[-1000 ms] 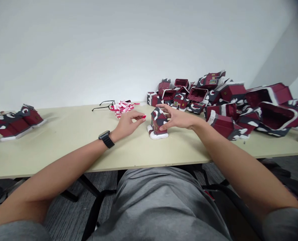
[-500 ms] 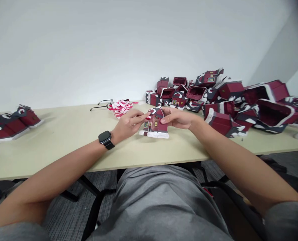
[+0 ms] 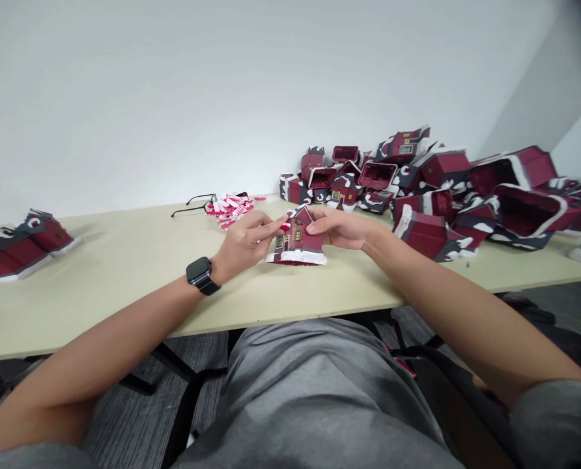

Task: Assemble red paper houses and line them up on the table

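My right hand [image 3: 346, 228] is closed around the side of a small dark-red model house [image 3: 300, 241], its thumb on the front wall. The house has yellow windows, a dark roof with white snow patches and a white base rim. It is tilted back, so a little of its hollow underside shows. My left hand [image 3: 249, 240] pinches a small red-and-white piece [image 3: 285, 227] against the upper left of the house front. The piece's exact shape is mostly covered by the fingers.
Behind my left hand lies a heap of red-and-white strips [image 3: 232, 210] beside black-framed glasses [image 3: 195, 204]. Many similar houses are piled at right, such as a hollow one [image 3: 529, 212]. More houses [image 3: 19, 251] stand at the table's [image 3: 124, 260] left.
The house has tipped back slightly, exposing some of its underside. Both hands keep their hold, and the whole view has shifted a little.
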Action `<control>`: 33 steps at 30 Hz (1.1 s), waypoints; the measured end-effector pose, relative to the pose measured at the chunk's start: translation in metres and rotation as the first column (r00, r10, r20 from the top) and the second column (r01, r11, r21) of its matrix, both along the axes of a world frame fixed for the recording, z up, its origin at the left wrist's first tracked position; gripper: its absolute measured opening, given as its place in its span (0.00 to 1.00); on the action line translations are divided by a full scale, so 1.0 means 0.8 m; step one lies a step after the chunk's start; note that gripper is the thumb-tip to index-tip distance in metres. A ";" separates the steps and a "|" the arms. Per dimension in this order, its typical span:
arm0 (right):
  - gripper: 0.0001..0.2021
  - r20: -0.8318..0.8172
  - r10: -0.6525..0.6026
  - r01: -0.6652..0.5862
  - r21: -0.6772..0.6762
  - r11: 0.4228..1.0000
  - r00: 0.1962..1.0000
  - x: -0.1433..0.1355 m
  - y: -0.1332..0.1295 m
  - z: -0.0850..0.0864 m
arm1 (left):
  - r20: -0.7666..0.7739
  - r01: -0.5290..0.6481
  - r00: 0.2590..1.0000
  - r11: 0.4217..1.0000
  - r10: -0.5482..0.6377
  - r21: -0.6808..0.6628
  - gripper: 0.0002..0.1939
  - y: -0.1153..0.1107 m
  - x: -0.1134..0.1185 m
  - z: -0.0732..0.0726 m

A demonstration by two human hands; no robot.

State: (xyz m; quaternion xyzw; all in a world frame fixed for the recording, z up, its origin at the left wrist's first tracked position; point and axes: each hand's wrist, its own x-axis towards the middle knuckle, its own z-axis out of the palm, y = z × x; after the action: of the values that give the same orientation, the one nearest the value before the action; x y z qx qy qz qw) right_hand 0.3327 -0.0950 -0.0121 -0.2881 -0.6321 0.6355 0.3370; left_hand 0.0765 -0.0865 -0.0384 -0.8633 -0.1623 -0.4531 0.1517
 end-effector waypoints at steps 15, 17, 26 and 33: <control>0.21 -0.019 0.069 -0.068 0.020 0.997 0.997 0.002 0.012 -0.011 | -0.239 0.036 0.971 0.979 0.014 0.203 0.20 -0.004 -0.002 0.003; 0.23 -0.024 0.068 -0.067 0.022 0.997 0.997 0.003 0.011 -0.010 | -0.227 0.064 0.974 0.978 -0.017 0.201 0.19 -0.005 -0.001 0.002; 0.26 -0.087 0.143 -0.145 -0.014 0.989 0.986 0.004 0.009 -0.009 | -0.195 0.175 0.970 0.971 -0.142 0.163 0.23 -0.002 -0.002 0.009; 0.36 -0.047 -0.191 0.195 0.356 0.914 0.980 -0.017 0.007 -0.006 | 0.085 -0.032 0.995 0.991 0.043 -0.133 0.19 0.009 0.001 0.020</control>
State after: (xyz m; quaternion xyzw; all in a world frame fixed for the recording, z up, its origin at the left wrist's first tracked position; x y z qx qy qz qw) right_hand 0.3191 -0.0898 -0.0171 -0.2791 -0.7042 0.4745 0.4485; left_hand 0.0773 -0.0796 -0.0225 -0.8474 -0.2146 -0.4761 0.0957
